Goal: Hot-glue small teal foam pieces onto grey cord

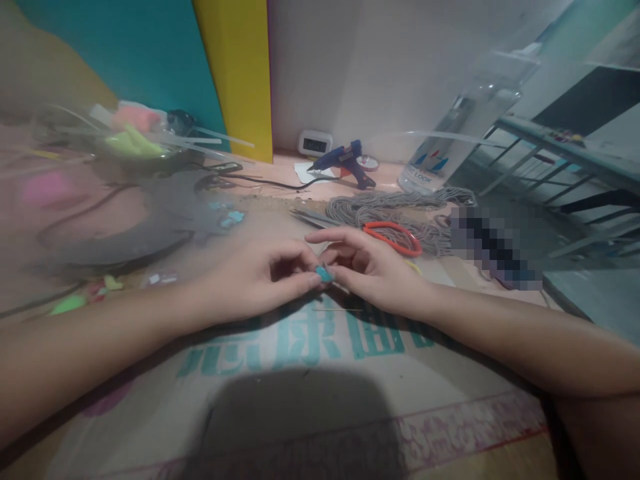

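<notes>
Between the fingertips of both hands is a small blue piece (324, 273), its exact kind too small to make out. My left hand (275, 273) pinches it from one side, thumb toward me. From the other side my right hand (373, 267) grips it with thumb and fingers, its index finger stretched over the top. Under the hands a thin stick (337, 309) lies on the printed cardboard sheet (240, 400). Just behind my right hand rest scissors with orange handles (393, 239) and a heap of grey cord (370, 208).
A blue glue gun (345, 160) and a small digital clock (315, 143) stand near the wall. To their right is a clear bottle (450, 140). More blue pieces (233, 218) lie at left, below a bowl with colourful material (135, 137). A pixelated patch covers something at right.
</notes>
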Action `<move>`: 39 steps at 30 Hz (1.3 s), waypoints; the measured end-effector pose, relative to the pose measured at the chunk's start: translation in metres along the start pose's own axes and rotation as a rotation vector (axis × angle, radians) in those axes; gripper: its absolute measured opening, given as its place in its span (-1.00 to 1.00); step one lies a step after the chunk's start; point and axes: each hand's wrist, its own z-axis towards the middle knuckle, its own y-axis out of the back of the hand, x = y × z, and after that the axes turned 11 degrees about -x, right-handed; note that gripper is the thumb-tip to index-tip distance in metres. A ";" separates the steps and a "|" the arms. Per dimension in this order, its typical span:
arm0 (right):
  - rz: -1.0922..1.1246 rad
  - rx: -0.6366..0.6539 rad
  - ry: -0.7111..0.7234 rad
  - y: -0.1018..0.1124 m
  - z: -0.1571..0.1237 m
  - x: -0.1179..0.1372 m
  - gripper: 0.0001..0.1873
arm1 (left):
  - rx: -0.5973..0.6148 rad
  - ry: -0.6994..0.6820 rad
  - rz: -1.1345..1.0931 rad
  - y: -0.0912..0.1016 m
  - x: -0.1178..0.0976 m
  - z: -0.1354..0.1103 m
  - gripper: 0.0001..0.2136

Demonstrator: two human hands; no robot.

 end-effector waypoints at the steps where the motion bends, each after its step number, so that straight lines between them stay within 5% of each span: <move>1: -0.005 -0.053 0.021 0.000 0.000 0.000 -0.65 | 0.005 0.006 0.014 0.000 0.000 0.000 -0.81; 7: -0.192 -0.319 0.267 0.005 -0.004 0.003 -0.76 | -0.128 0.065 0.199 0.001 -0.003 0.003 -0.80; 15: -0.673 -0.044 0.685 0.017 -0.008 0.008 -0.63 | -0.290 0.068 0.190 0.005 0.002 0.004 -0.81; 21: -0.814 -0.231 0.471 0.027 0.000 0.014 -0.72 | -0.317 0.069 0.203 0.008 0.001 0.004 -0.81; 30: -0.404 -0.659 0.230 0.057 0.029 0.023 -0.88 | -0.292 0.096 0.172 0.006 0.007 0.006 -0.83; 39: -0.664 -0.555 0.102 0.091 0.052 0.009 -0.84 | -0.252 0.194 0.091 0.006 0.015 0.011 -0.79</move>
